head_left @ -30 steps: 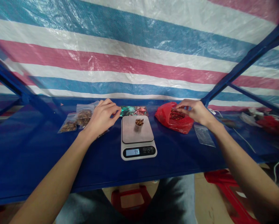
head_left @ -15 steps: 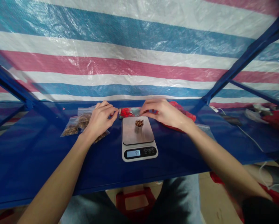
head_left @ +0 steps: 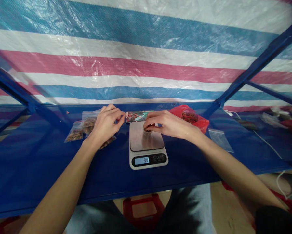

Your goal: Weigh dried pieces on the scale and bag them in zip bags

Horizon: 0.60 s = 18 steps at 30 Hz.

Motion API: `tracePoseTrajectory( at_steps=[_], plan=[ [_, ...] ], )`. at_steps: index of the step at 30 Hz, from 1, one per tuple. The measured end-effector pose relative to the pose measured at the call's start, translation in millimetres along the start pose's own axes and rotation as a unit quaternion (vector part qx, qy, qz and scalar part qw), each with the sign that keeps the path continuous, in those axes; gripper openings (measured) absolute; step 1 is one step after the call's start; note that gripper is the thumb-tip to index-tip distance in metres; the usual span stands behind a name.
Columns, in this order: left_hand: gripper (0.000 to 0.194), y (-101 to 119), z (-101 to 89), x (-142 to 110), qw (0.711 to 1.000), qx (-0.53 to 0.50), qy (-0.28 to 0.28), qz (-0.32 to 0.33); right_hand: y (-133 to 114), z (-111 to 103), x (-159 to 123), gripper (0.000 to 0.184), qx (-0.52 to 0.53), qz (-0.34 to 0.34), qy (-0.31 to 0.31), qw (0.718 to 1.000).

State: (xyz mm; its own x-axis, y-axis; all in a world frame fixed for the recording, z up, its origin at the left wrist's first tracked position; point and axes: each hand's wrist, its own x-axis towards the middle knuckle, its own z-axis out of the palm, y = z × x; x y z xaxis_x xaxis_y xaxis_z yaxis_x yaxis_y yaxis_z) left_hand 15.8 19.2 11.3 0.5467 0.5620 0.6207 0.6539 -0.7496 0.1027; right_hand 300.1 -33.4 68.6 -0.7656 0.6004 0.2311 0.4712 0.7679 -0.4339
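Note:
A white kitchen scale [head_left: 148,160] with a steel plate stands before me, its display reading 9.4. On the plate is a small cup [head_left: 147,132] with brown, nut-like or dried pieces. My right hand [head_left: 158,123] reaches over the plate, thumb and fingers pinched at the cup's mouth; whether a piece is between the tips is hidden. Left of the scale, my left hand [head_left: 109,122] has thumb and forefinger brought together beside the end of a phone-like flat thing with a colourful picture [head_left: 137,116]. What those fingers hold, if anything, I cannot make out.
Zip bags of brown pieces [head_left: 75,134] lie at the left, partly behind my left hand. An open red plastic bag [head_left: 201,123] with dark red-brown contents sits at the right, near a clear zip bag [head_left: 220,139]. A white cable [head_left: 268,144] and blue frame bars stand farther right.
My right hand has come from behind the scale down to the cup, uncovering more of the colourful flat thing and the red bag. My left hand stays about where it was. The display still reads 9.4.

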Motion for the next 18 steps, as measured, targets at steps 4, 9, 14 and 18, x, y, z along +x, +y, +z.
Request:
tracePoseTrajectory(
  at_steps=[4,9,14,18],
  plan=[
    [0.025,-1.6,1.6,-0.9,1.0,0.003,0.007,0.005,0.3,0.8,-0.1,0.016,-0.013,-0.008,-0.012,1.0],
    [0.024,-1.6,1.6,-0.9,1.0,0.002,0.002,0.0,0.2,-1.6,-0.4,0.017,-0.019,-0.009,-0.015,1.0],
    [0.025,-0.9,0.9,-0.4,1.0,0.001,-0.002,-0.003,-1.4,-7.3,-2.2,0.018,-0.012,-0.009,-0.032,0.999],
    [0.025,-1.0,1.4,-0.7,1.0,-0.002,0.0,-0.005,-0.8,-10.4,-4.8,0.02,0.021,-0.008,-0.022,1.0]
  ],
)
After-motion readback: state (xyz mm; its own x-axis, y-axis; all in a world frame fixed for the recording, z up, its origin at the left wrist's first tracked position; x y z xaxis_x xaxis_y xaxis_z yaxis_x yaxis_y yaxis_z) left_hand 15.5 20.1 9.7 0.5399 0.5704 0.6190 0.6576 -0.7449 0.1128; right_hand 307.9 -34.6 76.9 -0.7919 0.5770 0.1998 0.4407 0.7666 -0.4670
